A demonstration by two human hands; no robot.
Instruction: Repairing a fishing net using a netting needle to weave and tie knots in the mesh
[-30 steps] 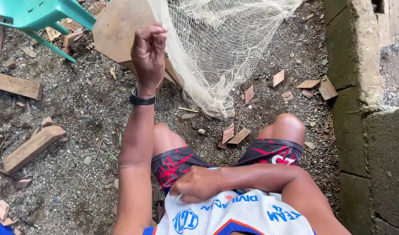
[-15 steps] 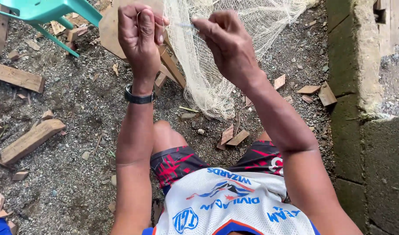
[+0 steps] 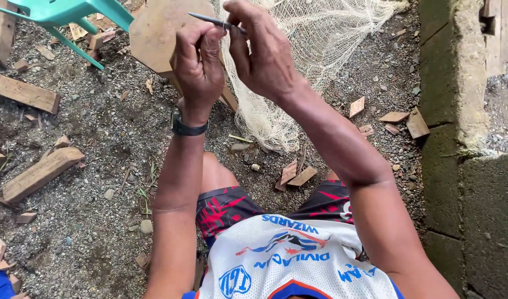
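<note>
The needle (image 3: 212, 21) — a thin dark rod, nearly level and pointing left — sits high in the view, pinched in the right hand (image 3: 262, 52) between thumb and fingertips, the fingers narrow and closed on its right end. This grip keeps the tip free to work at the net (image 3: 315, 50), a pale fine mesh hanging just behind both hands and bunching onto the gravel ground (image 3: 99, 188) below. The left hand (image 3: 198, 66) is curled shut just beside the needle; it appears to pinch a fold of net, probably to hold the mesh taut, though the exact contact cannot be told. A dark wristwatch (image 3: 184, 126) bands that wrist. Further out lie wood offcuts (image 3: 40, 173), a round wooden board (image 3: 160, 33), a teal plastic chair (image 3: 65, 14) and — at the right edge — a concrete block wall (image 3: 458, 138)
</note>
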